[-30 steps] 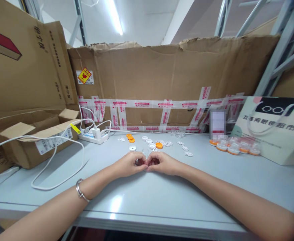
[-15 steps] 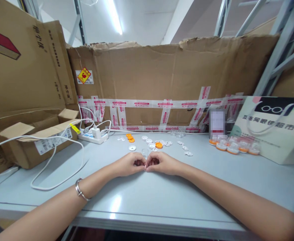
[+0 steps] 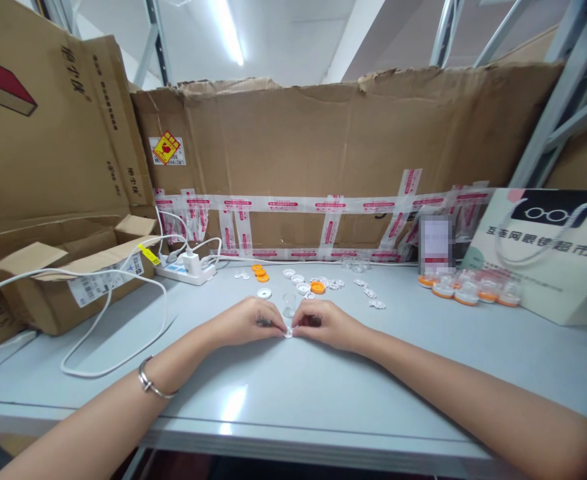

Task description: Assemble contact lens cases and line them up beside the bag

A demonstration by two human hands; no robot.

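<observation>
My left hand (image 3: 249, 321) and my right hand (image 3: 324, 324) rest on the grey table (image 3: 293, 387), their fingertips meeting in a pinch on a small white round part (image 3: 288, 333). A silver bracelet (image 3: 147, 385) circles my left wrist. Just beyond my fingers stands a small clear cup (image 3: 289, 304). Behind it lie loose white caps (image 3: 303, 288), orange rings (image 3: 260, 273) and small white discs (image 3: 371, 295).
A white power strip (image 3: 182, 272) with looping cables (image 3: 108, 313) lies at the left by an open cardboard box (image 3: 58, 273). A row of clear cups on orange bases (image 3: 468, 292) stands by a white paper bag (image 3: 543, 257) at right. A taped cardboard wall (image 3: 343, 167) backs the table.
Both hands have lowered slightly and their fingers have uncurled, so the small white part now shows between the fingertips on the table.
</observation>
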